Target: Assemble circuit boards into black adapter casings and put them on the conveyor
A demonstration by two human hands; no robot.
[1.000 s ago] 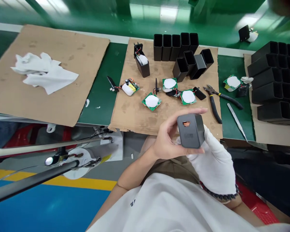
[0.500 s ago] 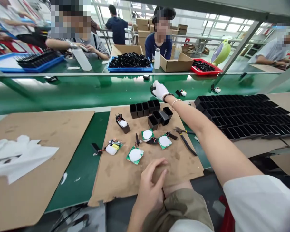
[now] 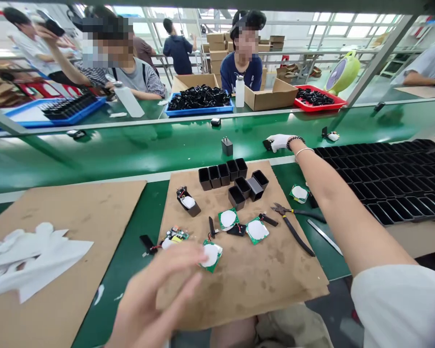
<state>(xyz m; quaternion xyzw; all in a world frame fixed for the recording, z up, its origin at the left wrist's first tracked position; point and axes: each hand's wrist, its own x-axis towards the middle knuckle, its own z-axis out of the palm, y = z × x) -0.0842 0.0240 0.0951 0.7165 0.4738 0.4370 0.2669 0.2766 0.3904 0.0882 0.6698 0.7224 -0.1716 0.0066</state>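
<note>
My right hand (image 3: 281, 142), in a white glove, is stretched out over the green belt. Its fingers are closed on a circuit board assembly, of which a black piece (image 3: 267, 144) shows at the fingertips; the glove hides the rest. A black charger (image 3: 227, 147) with prongs up stands on the belt to its left. My bare left hand (image 3: 159, 285), blurred, reaches with spread fingers over the near left of the cardboard, close to a green circuit board with a white pad (image 3: 210, 256). Another board (image 3: 176, 236) lies partly behind it. Two more padded boards (image 3: 257, 230) lie mid-cardboard.
Black cases (image 3: 223, 174) stand on the cardboard, beside one case holding a board (image 3: 188, 202). Pliers (image 3: 293, 227) lie at right. Rows of black cases (image 3: 384, 183) fill the right side. White sheet scraps (image 3: 39, 256) lie left. Co-workers (image 3: 241, 63) sit across the belt.
My right hand has let go of the black charger, leaving it upright on the belt, and moved right to the board there. My left hand has moved left and forward.
</note>
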